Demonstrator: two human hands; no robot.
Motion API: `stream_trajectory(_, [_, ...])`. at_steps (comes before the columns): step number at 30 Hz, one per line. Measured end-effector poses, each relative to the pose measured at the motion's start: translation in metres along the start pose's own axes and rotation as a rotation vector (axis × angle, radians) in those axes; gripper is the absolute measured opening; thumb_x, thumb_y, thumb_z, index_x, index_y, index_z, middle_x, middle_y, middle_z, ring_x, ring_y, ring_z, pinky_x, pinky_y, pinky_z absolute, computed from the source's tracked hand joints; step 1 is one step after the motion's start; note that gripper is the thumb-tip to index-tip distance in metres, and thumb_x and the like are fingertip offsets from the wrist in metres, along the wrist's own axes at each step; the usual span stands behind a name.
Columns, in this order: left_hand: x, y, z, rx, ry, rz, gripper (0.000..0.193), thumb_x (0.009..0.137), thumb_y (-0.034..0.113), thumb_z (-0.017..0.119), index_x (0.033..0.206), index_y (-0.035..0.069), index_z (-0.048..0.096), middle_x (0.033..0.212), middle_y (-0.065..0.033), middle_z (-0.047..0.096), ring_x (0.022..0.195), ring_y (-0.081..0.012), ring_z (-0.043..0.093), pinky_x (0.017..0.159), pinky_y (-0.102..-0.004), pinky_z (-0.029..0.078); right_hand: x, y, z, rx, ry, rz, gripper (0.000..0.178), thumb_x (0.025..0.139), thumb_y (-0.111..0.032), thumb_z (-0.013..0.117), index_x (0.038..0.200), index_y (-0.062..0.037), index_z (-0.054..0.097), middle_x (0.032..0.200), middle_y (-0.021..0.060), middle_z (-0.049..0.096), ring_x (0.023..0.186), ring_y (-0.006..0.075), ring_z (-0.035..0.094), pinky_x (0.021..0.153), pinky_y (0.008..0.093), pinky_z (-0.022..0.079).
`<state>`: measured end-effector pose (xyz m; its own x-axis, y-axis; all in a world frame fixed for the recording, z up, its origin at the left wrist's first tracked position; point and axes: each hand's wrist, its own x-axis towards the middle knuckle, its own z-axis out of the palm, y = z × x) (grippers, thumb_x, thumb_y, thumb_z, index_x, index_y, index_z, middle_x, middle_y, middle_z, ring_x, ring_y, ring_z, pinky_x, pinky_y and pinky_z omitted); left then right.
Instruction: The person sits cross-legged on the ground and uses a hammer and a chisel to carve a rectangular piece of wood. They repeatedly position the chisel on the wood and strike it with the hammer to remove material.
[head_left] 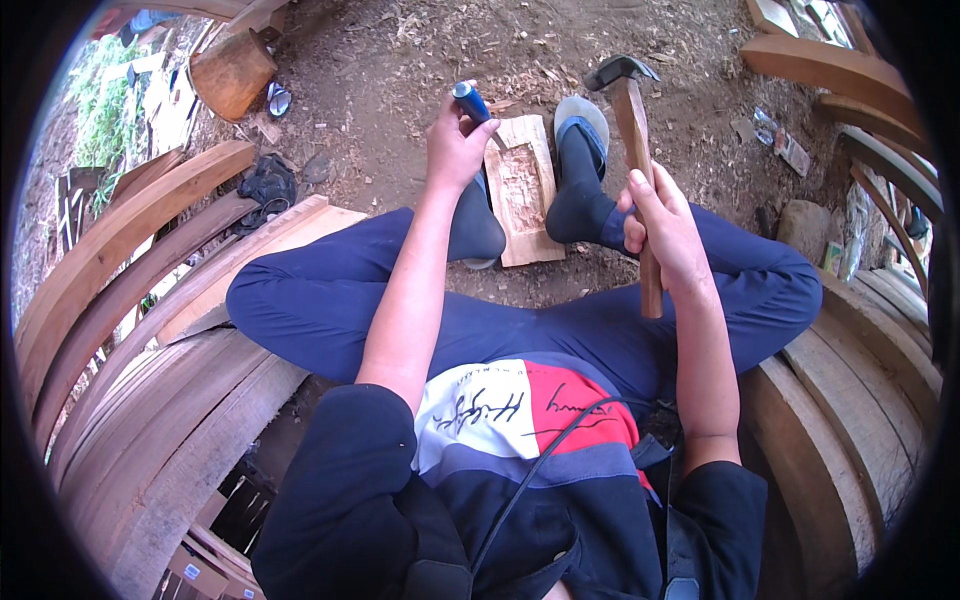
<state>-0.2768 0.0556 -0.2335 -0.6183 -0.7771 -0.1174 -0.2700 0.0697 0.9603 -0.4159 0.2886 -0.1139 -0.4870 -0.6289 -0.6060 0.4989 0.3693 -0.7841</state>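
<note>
1. The left hand point(458, 148) had its fingers wrapped around a blue-handled chisel point(469, 99), blade angled toward the wooden block point(532, 250).
2. The right hand point(664, 222) had its fingers curled round a hammer point(631, 120).
3. The hollowed wooden block lay on the ground point(385, 130) between the feet point(577, 207).

We find an open passage between the chisel point(469, 101) and the claw hammer point(630, 118), over the dirt ground point(400, 110) beyond the carved wooden block point(522, 190). The left foot point(475, 222) and right foot point(575, 190) close off the block's long sides. At its far left corner, the left hand point(458, 148) and the chisel obstruct entry. From the near end, we observe free room between the forearms point(412, 285), above the blue trousers point(545, 330).
</note>
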Motion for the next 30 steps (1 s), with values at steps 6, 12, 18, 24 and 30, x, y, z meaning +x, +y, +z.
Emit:
stream_trajectory(6, [-0.001,-0.006,0.002,-0.005,0.053,0.077,0.055,0.084,0.003,0.072,0.134,0.010,0.051,0.105,-0.0073,0.070,0.090,-0.0135,0.068,0.081,-0.0296,0.055,0.001,-0.001,-0.001,-0.015,-0.004,0.015,0.038,0.101,-0.034,0.053,0.123,-0.0038,0.048,0.080,-0.0007,0.049,0.050,0.0032,0.043,0.046,0.0212,0.039])
stream_trajectory(12, [0.000,-0.007,0.002,0.010,0.068,0.081,0.055,0.084,0.004,0.073,0.134,0.010,0.050,0.104,-0.0083,0.070,0.092,-0.0143,0.069,0.081,-0.0302,0.055,0.000,-0.003,0.002,-0.032,-0.003,0.032,0.031,0.102,-0.029,0.053,0.124,-0.0063,0.047,0.082,-0.0014,0.049,0.053,0.0016,0.040,0.047,0.0194,0.037])
stream_trajectory(18, [0.000,-0.001,0.000,0.057,0.022,0.019,0.057,0.084,0.003,0.073,0.135,0.009,0.048,0.111,-0.0098,0.066,0.098,-0.0173,0.067,0.087,-0.0313,0.054,0.000,-0.003,0.003,-0.054,0.020,0.031,0.031,0.102,-0.027,0.054,0.122,-0.0051,0.047,0.082,-0.0010,0.049,0.053,0.0016,0.040,0.047,0.0196,0.038])
stream_trajectory(24, [0.000,-0.008,0.002,0.071,0.068,0.059,0.051,0.082,0.004,0.074,0.128,0.008,0.051,0.106,-0.0087,0.069,0.093,-0.0174,0.070,0.083,-0.0312,0.056,0.000,-0.004,0.004,-0.062,0.029,0.034,0.030,0.102,-0.027,0.054,0.121,-0.0049,0.047,0.082,-0.0009,0.049,0.053,0.0018,0.041,0.048,0.0200,0.038])
stream_trajectory(30, [0.001,-0.008,0.002,0.075,0.102,0.090,0.049,0.081,0.005,0.075,0.125,0.008,0.054,0.102,-0.0085,0.071,0.090,-0.0176,0.071,0.080,-0.0310,0.057,0.000,-0.002,0.003,-0.068,0.020,0.029,0.031,0.102,-0.028,0.054,0.120,-0.0048,0.048,0.082,-0.0008,0.049,0.053,0.0021,0.041,0.048,0.0203,0.038])
